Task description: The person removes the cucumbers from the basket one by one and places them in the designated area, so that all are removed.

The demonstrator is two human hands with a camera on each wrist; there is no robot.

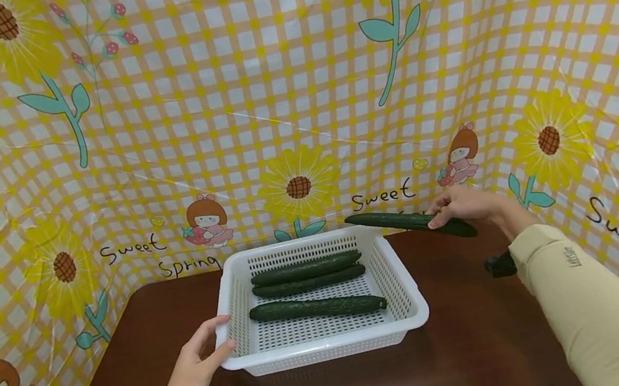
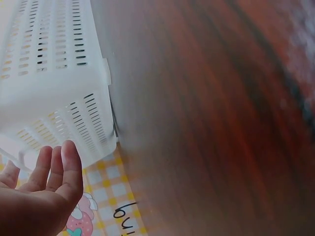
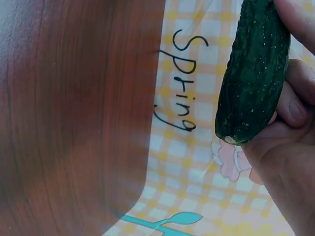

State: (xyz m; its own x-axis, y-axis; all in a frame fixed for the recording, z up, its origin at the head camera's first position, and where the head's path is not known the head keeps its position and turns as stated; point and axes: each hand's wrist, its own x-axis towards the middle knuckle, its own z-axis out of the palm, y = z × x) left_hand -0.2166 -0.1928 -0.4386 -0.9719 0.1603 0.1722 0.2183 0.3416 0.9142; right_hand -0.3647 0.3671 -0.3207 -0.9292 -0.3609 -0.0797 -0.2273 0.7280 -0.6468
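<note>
A white plastic basket point(image 1: 325, 341) with slotted walls stands on the dark brown table. Inside lie three cucumbers: one at the back point(image 1: 306, 268), another close in front of it point(image 1: 309, 282), and a third point(image 1: 318, 308) nearer the front wall. My left hand point(image 1: 196, 359) holds the basket's left rim, thumb and a finger over the edge; in the left wrist view several fingers point(image 2: 72, 164) show outside the wall. Off the basket's back right corner, my right hand point(image 1: 466, 211) grips another cucumber point(image 1: 394, 220) near its right end, raised and tilted, its far tip pointing left.
A dark, rounded object point(image 1: 501, 265) lies on the table point(image 1: 464, 345), partly hidden by the right sleeve point(image 1: 586, 304). A checked, flower-printed cloth point(image 1: 283, 108) hangs along the table's back and sides.
</note>
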